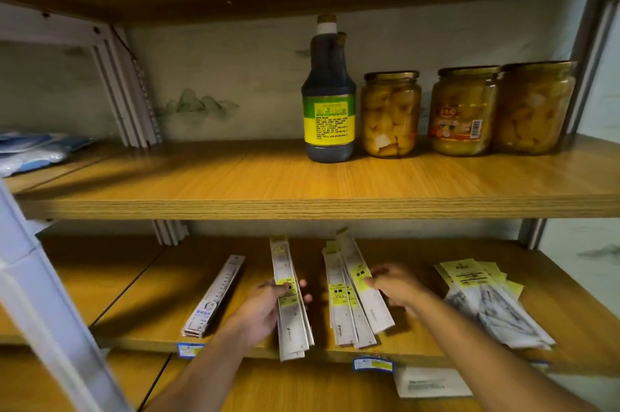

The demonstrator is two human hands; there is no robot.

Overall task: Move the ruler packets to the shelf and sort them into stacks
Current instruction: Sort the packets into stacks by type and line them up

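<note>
Wooden shelf carries four ruler packet stacks.
</note>
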